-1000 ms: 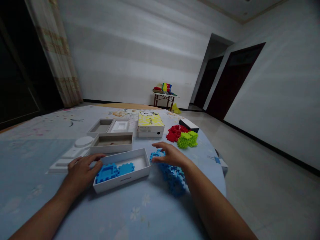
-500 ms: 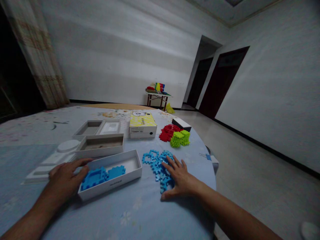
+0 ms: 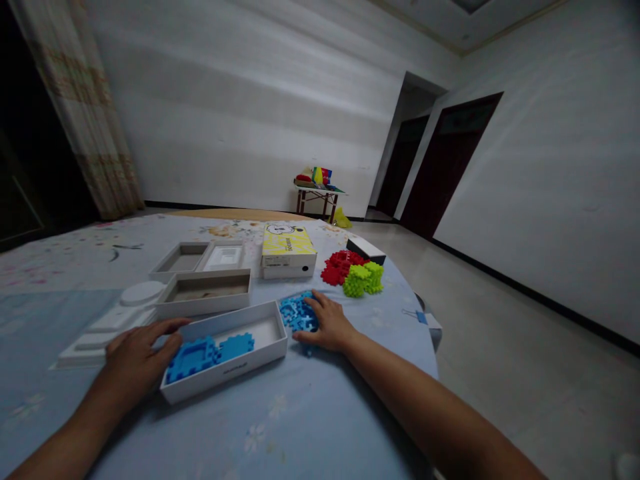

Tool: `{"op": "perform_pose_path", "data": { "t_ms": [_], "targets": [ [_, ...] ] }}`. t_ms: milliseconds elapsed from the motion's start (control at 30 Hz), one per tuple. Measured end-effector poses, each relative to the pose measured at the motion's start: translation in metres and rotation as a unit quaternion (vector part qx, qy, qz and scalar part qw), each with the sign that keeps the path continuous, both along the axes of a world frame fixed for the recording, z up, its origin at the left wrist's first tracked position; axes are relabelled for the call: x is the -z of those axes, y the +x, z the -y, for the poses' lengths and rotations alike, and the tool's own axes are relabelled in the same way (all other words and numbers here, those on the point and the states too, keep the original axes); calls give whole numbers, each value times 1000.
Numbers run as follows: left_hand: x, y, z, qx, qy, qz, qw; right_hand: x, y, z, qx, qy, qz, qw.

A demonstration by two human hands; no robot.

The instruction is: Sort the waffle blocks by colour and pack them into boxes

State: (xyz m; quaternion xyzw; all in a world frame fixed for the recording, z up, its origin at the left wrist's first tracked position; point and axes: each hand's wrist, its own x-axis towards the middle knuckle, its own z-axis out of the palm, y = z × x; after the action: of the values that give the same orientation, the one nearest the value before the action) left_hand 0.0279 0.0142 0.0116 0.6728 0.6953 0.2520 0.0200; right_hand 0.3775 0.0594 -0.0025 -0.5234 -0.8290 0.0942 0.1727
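Observation:
A long white box [image 3: 235,366] lies open in front of me with flat blue puzzle-edged pieces [image 3: 193,358] in its left and middle part. My left hand [image 3: 143,353] rests at the box's left end, its fingers and thumb around the rim. Just right of the box, my right hand [image 3: 327,323] is curved around a heap of blue pieces [image 3: 299,312], which lies against the box's right end. Part of the heap is hidden under the fingers. Behind it sit red pieces [image 3: 341,267] and lime-green pieces [image 3: 364,279].
A yellow and white box [image 3: 289,252] stands behind the white one. Grey-lined trays [image 3: 205,293] and white plastic inserts [image 3: 120,320] lie at the left. A black and white box [image 3: 367,250] is at the right, and a binder clip [image 3: 421,317] sits on the table's right edge.
My right hand has moved left, and the blue heap has shifted with it, now bunched up against the white box. My left hand has stayed at the box's left end.

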Motion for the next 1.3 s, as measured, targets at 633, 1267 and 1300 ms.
{"op": "perform_pose_path", "data": {
  "t_ms": [633,1267,1300],
  "targets": [
    [10,-6,-3,1,-5,19,1000,18,-9,-15,45,-22,-164,985],
    [4,-15,-2,-5,6,53,999,0,31,-6,-37,-90,-36,995],
    [3,-17,-1,-9,6,56,998,0,30,-7,-23,-81,-38,996]
  ]
}}
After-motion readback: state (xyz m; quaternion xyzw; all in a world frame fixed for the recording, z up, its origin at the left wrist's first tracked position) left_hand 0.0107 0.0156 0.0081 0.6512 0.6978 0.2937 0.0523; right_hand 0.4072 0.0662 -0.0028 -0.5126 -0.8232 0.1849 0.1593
